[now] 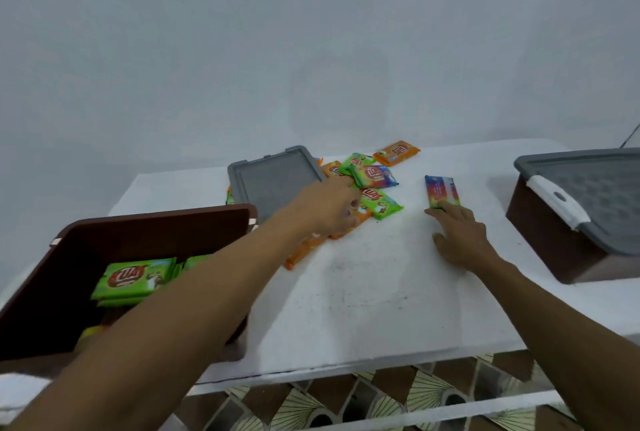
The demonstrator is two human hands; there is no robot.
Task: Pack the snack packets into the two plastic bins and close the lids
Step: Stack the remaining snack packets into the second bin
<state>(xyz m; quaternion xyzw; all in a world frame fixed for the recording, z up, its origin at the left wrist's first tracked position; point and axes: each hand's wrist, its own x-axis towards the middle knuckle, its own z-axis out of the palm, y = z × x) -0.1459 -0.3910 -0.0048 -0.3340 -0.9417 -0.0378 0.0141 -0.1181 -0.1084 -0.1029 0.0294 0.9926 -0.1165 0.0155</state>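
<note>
left brown bin [138, 233]: open, green packets [136, 278] stacked inside | grey lid [273, 177]: flat behind it | loose packets [375, 177]: piled beside lid | rainbow packet [441, 191]: apart, right of pile | right bin [547, 243]: lidded

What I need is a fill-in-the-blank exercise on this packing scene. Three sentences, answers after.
1. The stacked packets in the open bin are ____.
2. The lidded bin stands on the person's ____ side.
3. The loose lid lies flat on the ____.
Answers: green; right; table.
</note>
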